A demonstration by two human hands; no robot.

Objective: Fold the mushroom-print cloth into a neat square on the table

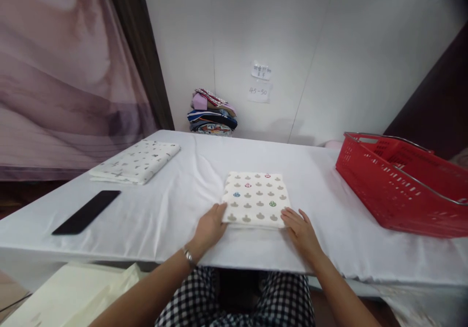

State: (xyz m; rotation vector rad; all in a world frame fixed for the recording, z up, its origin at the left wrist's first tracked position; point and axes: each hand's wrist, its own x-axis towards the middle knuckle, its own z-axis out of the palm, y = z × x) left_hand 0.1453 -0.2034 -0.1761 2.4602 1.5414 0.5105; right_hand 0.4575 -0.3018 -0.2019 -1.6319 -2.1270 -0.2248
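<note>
A folded cream cloth (256, 199) with a printed pattern of small grey and coloured shapes lies flat on the white-covered table (183, 210), near its front edge. My left hand (210, 227) rests at the cloth's near left corner, fingertips touching its edge. At the near right corner my right hand (300, 229) lies with fingers spread, touching the cloth. Neither hand grips anything. A bracelet shows on my left wrist.
A second folded white patterned cloth (137, 161) lies at the far left. A black phone (87, 212) sits nearer the left front edge. A red plastic basket (402, 185) stands at the right. A stack of folded clothes (212, 112) sits against the back wall.
</note>
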